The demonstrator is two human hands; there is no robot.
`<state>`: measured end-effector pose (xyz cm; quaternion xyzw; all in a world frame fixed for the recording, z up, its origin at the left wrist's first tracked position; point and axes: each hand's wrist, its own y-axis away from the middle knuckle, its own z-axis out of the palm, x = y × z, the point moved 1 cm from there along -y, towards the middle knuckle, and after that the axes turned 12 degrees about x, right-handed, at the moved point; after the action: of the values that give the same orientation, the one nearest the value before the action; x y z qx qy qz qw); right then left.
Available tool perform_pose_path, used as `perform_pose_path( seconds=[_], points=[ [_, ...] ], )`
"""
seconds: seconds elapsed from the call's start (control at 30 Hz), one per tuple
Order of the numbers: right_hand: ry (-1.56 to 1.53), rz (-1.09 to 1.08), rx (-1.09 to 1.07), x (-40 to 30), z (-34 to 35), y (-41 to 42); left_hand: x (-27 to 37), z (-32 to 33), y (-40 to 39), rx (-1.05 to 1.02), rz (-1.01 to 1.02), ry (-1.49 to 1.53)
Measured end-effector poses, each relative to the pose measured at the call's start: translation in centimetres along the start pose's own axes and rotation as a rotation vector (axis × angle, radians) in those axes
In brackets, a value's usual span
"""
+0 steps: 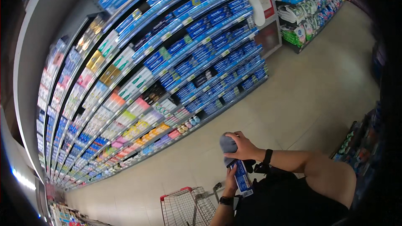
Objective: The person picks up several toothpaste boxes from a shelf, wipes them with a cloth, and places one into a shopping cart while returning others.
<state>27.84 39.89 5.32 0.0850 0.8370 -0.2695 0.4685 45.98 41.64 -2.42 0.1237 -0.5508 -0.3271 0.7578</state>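
My left hand (231, 180) is closed around a narrow blue carton (241, 177) that bears writing and a printed code. Just above it, the fingers of my right hand (244, 147) are curled over a grey rounded object (228, 144); I cannot tell exactly what it is. The grey object's lower part reaches down to the carton's top end. A dark watch (226, 200) is on my left wrist, and a black band (268, 156) circles the right one. Close by the left forearm stands a wire shopping cart (188, 205) with red corner pieces.
Long store shelves (207, 117) run diagonally across the left, stocked with blue cartons (199, 53) and many pastel boxes (125, 117). Another rack with bagged goods (301, 15) stands at the upper right. Dark shelving (358, 150) borders the right. Tiled floor (307, 78) lies between them.
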Motion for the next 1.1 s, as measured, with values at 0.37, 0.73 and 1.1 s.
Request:
perform_pose_path(
  seconds=[0.37,0.73,1.1],
  points=[
    [-0.677,0.52,-0.184,9.6,-10.0,-4.9,2.7,10.4,-9.5,-0.226,0.353,0.086],
    [-0.58,0.4,-0.543,6.9,-10.6,-5.4,9.7,13.8,-15.0,-0.072,0.451,0.268],
    [-0.988,0.962,0.068,7.9,-12.6,-11.7,18.0,14.0,-18.7,-0.455,0.448,0.278]
  ],
)
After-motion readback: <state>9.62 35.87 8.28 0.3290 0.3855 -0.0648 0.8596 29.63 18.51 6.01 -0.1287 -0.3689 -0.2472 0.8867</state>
